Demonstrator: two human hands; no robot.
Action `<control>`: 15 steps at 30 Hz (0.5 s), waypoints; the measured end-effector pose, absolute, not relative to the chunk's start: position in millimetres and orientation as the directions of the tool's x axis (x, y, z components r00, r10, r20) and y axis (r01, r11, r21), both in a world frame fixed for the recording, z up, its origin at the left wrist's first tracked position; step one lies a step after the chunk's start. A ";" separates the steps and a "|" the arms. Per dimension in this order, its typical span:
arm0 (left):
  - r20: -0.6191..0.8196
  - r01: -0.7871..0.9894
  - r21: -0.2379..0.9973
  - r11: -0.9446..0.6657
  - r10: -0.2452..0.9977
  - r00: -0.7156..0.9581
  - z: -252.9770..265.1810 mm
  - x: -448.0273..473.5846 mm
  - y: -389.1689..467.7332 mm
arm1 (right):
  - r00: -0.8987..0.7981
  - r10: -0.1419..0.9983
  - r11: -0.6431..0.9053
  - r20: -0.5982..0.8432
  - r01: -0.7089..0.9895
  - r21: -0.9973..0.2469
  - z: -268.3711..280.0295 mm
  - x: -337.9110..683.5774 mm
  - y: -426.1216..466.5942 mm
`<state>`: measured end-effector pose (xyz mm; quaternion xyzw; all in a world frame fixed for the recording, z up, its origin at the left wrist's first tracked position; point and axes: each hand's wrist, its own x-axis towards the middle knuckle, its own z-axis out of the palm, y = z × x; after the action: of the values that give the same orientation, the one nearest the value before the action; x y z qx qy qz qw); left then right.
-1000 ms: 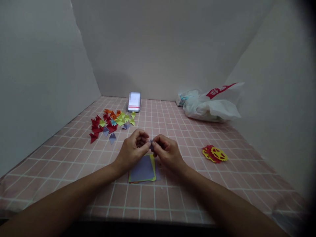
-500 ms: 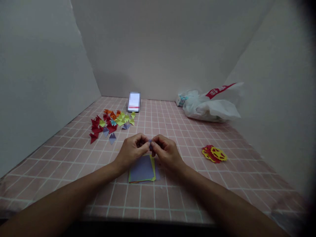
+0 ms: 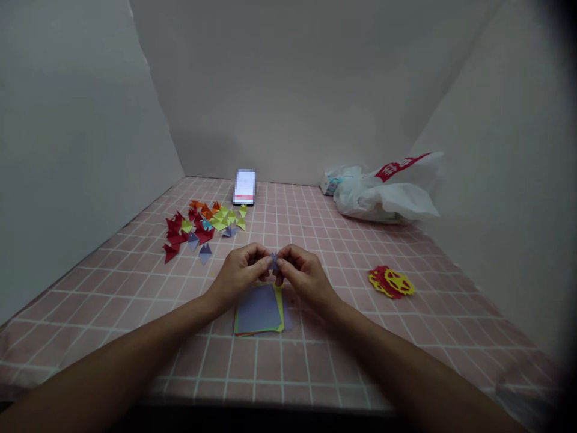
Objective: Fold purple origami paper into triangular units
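Between my fingertips is a small folded piece of purple paper [image 3: 273, 262], pinched from both sides. My left hand [image 3: 241, 270] grips its left side with thumb and fingers, and my right hand [image 3: 304, 273] grips its right side. Most of the paper is covered by the fingers. Just below the hands lies a stack of square paper sheets [image 3: 259, 310], purple on top with yellow, green and orange edges showing. To the left is a group of small folded paper pieces [image 3: 205, 233] in red, orange, yellow, blue and purple.
A phone [image 3: 244, 186] with a lit, blurred screen stands at the back. A white plastic bag [image 3: 387, 201] and a small patterned box [image 3: 330, 183] sit back right. Red and yellow cut-out shapes [image 3: 391, 281] lie right on the pink checked tablecloth [image 3: 342, 349]. Walls enclose the table.
The folded purple paper shows a little more between the fingertips, and the fingers have shifted slightly around it. Everything else on the table stays in place.
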<state>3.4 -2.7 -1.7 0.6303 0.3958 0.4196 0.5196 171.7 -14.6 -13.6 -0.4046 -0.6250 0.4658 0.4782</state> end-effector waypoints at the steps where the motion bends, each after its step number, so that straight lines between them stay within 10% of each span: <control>1: 0.116 0.064 0.987 -0.146 0.934 0.337 -2.2 3.2 -2.4 | -0.207 0.951 0.250 0.229 0.082 -0.965 -13.7 171.9 -14.5; 15: 0.140 0.036 0.987 -0.160 0.936 0.324 -4.5 4.6 -1.5 | -0.257 0.948 0.196 0.187 0.010 -0.981 -13.8 172.2 -14.3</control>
<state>4.6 -1.5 -4.5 0.6263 0.3877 0.4331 0.5195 172.2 -14.3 -13.8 -0.3895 -0.6151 0.5003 0.4686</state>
